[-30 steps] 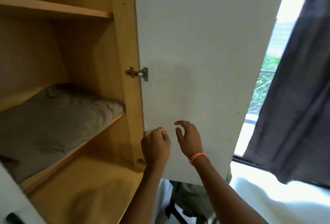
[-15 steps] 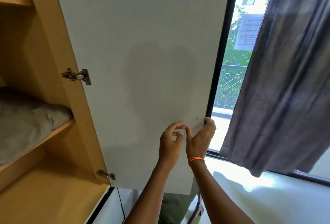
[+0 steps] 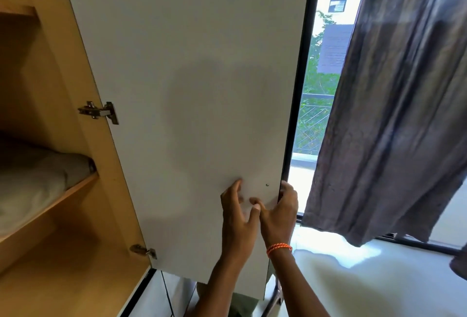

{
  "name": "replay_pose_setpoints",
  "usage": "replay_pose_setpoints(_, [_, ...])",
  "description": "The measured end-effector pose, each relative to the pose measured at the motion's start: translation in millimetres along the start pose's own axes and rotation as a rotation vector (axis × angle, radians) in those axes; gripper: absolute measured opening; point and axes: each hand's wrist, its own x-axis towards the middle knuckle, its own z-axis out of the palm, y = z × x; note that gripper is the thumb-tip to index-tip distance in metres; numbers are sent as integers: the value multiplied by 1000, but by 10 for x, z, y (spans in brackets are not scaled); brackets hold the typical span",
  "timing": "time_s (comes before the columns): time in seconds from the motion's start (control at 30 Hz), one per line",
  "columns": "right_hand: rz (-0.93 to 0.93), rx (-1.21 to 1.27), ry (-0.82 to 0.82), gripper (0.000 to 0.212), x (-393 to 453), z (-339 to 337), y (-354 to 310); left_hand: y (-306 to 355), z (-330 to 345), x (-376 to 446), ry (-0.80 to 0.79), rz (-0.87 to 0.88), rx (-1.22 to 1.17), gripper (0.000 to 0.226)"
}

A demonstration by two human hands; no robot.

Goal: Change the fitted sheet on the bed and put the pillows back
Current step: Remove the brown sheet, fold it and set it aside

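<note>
My right hand (image 3: pixel 279 218) grips the free edge of the open white wardrobe door (image 3: pixel 192 89), fingers wrapped round behind the edge and thumb lying on the inner face, just below a small metal screw (image 3: pixel 267 185). An orange braided wristband (image 3: pixel 279 249) sits on that wrist. My left hand (image 3: pixel 238 218) is right beside it, touching at the thumbs, fingers loosely spread with the tips near or on the door's inner face; it holds nothing, though it is blurred and I cannot tell if it presses.

The folded grey bedding (image 3: pixel 38 182), soft, matte and slightly rumpled, lies on the wooden shelf (image 3: pixel 50 205) inside the wardrobe, far left of both hands. I cannot tell whether it is a sheet or a pillow.

Two metal hinges (image 3: pixel 99 112) join door to frame. A dark curtain (image 3: pixel 399 114) hangs at the window on the right.
</note>
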Motion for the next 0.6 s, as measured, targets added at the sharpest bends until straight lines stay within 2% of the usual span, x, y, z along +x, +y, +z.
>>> replay_pose_setpoints(0.17, [8,-17,13,77,-655,-325,-391,164,-354,-513,7,11,-54,82])
replay_pose_setpoints(0.27, [13,-72,-47,87,-1108,-448,-673,282,-674,-861,34,24,-49,83])
replay_pose_setpoints(0.33, [39,-77,-108,91,-1419,-512,-878,347,-885,-1079,71,31,-11,92])
replay_pose_setpoints(0.43, [18,-64,-172,62,-1871,-532,-1219,445,-1257,-1346,135,12,72,101])
replay_pose_setpoints(0.53, [35,-34,-206,12,-2340,-438,-1497,512,-1691,-1565,194,-60,165,108])
replay_pose_setpoints(0.6, [42,6,-201,19,-2678,-313,-1680,515,-2056,-1704,228,-45,195,101])
